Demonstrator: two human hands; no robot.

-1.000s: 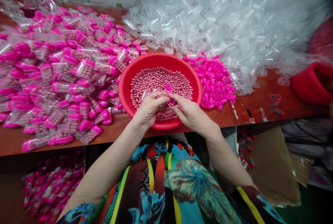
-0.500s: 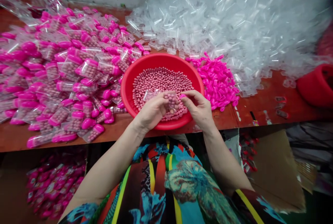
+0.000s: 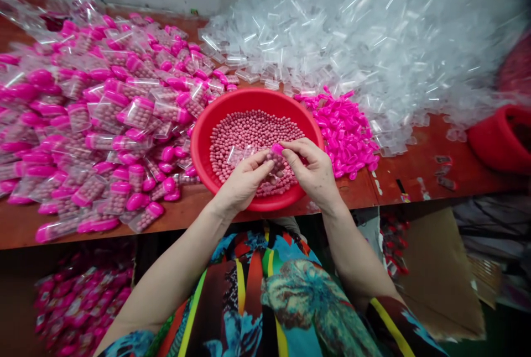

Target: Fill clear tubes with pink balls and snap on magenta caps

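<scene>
Over a red basin [image 3: 201, 152] of pink beads [image 3: 253, 125], my left hand [image 3: 244, 180] is closed around a small clear container [image 3: 274, 161] filled with beads. My right hand [image 3: 309, 172] pinches a bright pink cap [image 3: 277, 149] at the container's upper end. Cap and container appear to touch; whether the cap is fully seated I cannot tell. Part of the container is hidden behind my left fingers. Clear empty containers [image 3: 237, 153] lie on the beads just left of my hands.
A heap of filled, pink-capped containers [image 3: 108, 119] covers the table's left side. Loose pink caps [image 3: 346, 130] lie right of the basin, with a big pile of clear containers [image 3: 332, 42] behind. A red bucket [image 3: 489, 138] stands far right. Below the table's left side are more pink items [image 3: 83, 296].
My right hand has moved left with the pink cap, bringing it from beside the container onto its upper end. The view has shifted slightly.
</scene>
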